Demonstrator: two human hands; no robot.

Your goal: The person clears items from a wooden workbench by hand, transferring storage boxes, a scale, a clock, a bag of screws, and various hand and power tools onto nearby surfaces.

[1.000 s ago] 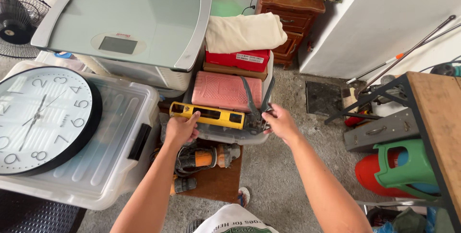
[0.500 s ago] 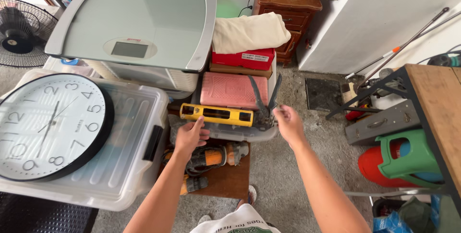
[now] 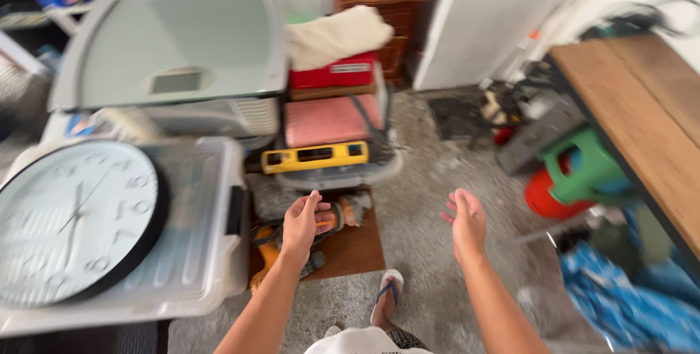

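A cluttered storage corner with a rough concrete floor (image 3: 430, 252) fills the view, blurred by camera motion. At centre, a yellow spirit level (image 3: 315, 156) lies flat across the front edge of a clear plastic bin (image 3: 343, 176), a broad, stable ledge for a long tool; dark-handled pliers (image 3: 379, 131) rest beside its right end, against a pink block (image 3: 328, 121). Behind them a red box (image 3: 332, 75) carries a folded cream cloth (image 3: 337, 33). At left, a large wall clock (image 3: 73, 219) lies face up on a lidded clear storage box (image 3: 197, 208), with a grey flat scale (image 3: 171, 51) stacked above. An orange angle grinder (image 3: 339, 215) sits on a brown board below the bin.

The left hand (image 3: 302, 223) hangs just in front of the grinder, fingers loosely spread and empty. The right hand (image 3: 467, 219) hovers over bare floor at centre right, palm turned inward, fingers wide, holding nothing.

A second ago both hands gripped the level's ends on the bin; half a second ago they were letting go. Now they have drawn back toward the body, well apart from the level, which stays where it was. The view has swung right, showing more of the wooden bench (image 3: 634, 106) and the green stool (image 3: 583, 172).
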